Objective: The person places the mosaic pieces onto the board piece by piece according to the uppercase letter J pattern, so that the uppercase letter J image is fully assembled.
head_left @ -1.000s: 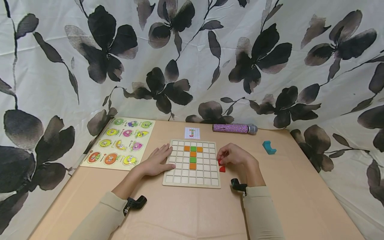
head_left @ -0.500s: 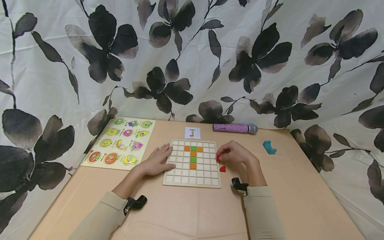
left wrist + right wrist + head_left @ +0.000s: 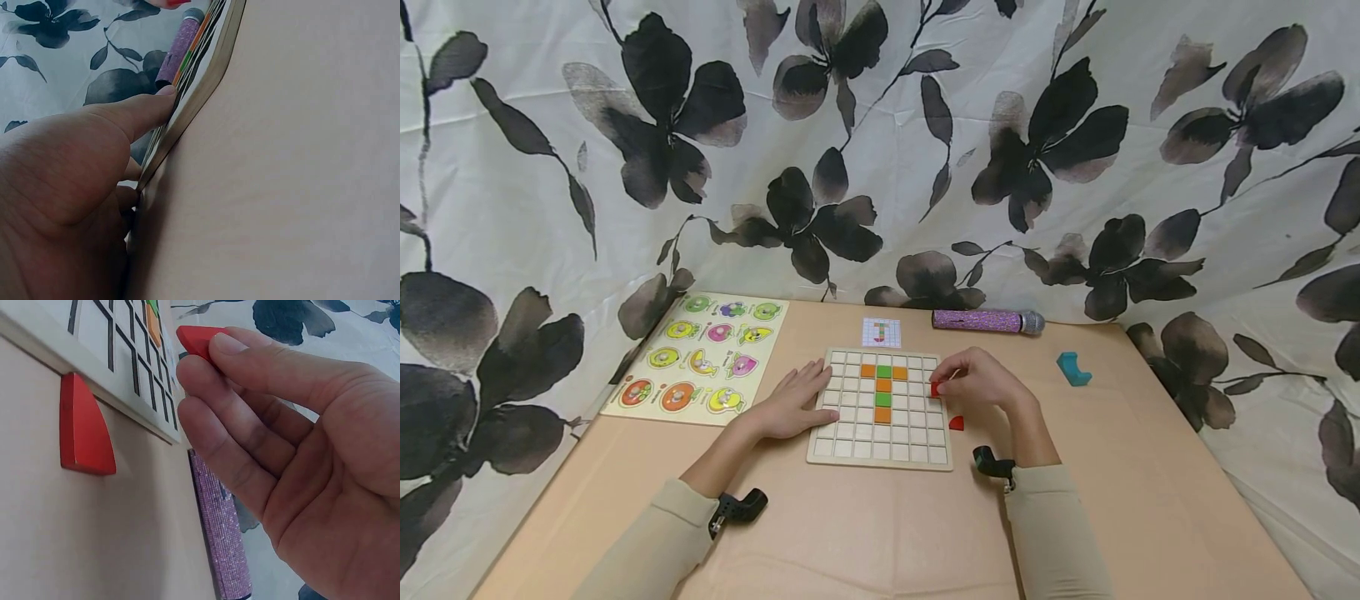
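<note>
A wooden grid board (image 3: 880,451) lies mid-table, with orange and green square tiles (image 3: 883,386) set in a T shape in its cells. My left hand (image 3: 792,404) rests at the board's left edge, fingers straight and thumb (image 3: 150,111) over the rim. Between thumb and fingertips my right hand (image 3: 981,379) pinches a red block (image 3: 199,339) above the board's right edge. A second red block (image 3: 84,428), with one curved side, lies on the table against that edge.
A small pattern card (image 3: 881,332) lies behind the board, with a glittery purple microphone (image 3: 977,321) to its right. A sheet of fruit pictures (image 3: 703,354) is at left. One blue curved piece (image 3: 1072,369) sits at right; a floral cloth (image 3: 880,150) hangs behind.
My right hand has lifted the red block from beside the board and moved it left, over the board's right edge. My left hand has stayed in place.
</note>
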The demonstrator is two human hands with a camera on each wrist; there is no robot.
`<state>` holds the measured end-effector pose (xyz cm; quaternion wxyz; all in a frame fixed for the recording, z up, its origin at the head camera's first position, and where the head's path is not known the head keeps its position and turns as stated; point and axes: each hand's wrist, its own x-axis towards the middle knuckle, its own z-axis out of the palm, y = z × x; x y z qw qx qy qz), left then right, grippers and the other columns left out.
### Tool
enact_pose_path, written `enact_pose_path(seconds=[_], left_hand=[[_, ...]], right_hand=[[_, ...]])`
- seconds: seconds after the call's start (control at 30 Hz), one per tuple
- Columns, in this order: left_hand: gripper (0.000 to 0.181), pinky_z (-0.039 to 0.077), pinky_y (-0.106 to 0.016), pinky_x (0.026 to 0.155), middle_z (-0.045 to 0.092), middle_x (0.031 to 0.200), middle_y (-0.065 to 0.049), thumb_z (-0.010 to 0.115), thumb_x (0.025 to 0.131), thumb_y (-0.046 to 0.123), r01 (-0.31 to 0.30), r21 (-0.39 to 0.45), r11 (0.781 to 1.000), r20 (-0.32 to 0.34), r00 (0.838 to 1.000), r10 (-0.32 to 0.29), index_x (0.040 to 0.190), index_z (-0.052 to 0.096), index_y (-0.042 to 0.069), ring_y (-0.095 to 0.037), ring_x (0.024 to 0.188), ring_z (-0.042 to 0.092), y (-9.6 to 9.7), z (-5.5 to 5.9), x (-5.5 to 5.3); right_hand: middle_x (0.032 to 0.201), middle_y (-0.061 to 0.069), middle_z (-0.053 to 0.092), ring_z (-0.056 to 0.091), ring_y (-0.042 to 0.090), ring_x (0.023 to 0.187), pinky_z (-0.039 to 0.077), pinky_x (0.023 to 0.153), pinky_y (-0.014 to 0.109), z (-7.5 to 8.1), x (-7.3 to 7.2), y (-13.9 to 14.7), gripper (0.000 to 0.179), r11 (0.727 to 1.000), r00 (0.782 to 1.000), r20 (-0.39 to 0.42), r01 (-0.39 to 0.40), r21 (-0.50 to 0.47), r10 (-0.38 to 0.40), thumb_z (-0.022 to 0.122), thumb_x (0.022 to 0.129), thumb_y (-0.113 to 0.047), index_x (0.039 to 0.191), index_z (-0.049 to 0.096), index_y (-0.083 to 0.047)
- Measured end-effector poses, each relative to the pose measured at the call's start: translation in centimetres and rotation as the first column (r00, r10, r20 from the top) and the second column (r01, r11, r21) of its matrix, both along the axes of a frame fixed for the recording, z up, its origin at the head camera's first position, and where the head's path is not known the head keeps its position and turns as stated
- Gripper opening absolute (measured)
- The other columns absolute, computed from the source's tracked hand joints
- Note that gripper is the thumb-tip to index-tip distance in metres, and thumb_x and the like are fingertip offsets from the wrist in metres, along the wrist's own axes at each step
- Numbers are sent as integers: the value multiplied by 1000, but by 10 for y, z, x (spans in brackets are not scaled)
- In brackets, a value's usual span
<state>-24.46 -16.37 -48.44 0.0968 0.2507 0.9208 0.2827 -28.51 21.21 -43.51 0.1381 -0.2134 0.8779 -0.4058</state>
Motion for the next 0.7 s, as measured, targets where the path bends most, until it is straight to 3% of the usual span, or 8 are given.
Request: enact_pose_path(seconds=[0.23,0.4,0.7], left_hand=[[90,1,-61,130,10,173,-25,63,101,48,1,-1,1000,-1,1000,-1,163,23,-4,-42,162,4,0,0,0],[90,0,-60,131,10,173,-25,64,101,48,1,5,1000,7,1000,-1,163,23,-4,-41,162,3,0,-1,0],[91,0,-60,131,9,173,-24,64,101,48,-1,1,1000,7,1000,1,163,23,-3,-41,162,3,0,0,-1]], right_hand=[[104,1,78,62,24,101,51,85,34,0,1,-7,14,1000,1000,-12,14,-2,-14,75,93,-5,104,83,-11],[101,-1,78,64,23,102,50,91,36,-1,2,-17,13,1000,1000,-14,-14,-17,14,77,93,-6,100,83,-14],[98,-2,79,65,20,98,51,92,34,-1,6,-34,15,999,998,-29,-46,-1,46,78,91,-5,97,84,-17]])
